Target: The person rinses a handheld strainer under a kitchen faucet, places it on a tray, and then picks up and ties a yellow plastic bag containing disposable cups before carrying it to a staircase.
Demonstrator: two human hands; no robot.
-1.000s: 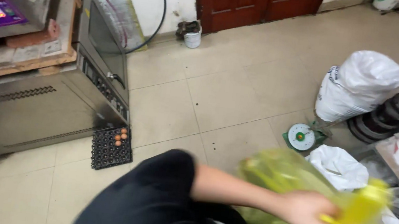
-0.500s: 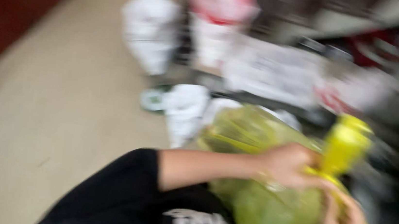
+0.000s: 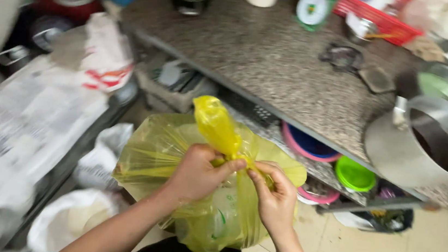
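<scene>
Fingers of left hand [image 3: 196, 172] and right hand [image 3: 276, 194] pinch yellow bag [image 3: 177, 154] (gathered neck upright).

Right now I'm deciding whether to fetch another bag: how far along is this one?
Done: the yellow bag is filled and its neck is gathered and twisted upright. In hand: the left hand and right hand pinch the neck's base. Left: no finished knot shows yet.

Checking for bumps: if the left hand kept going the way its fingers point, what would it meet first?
Probably the right hand: the left hand points right across the yellow bag's twisted neck, fingertips nearly touching.
</scene>
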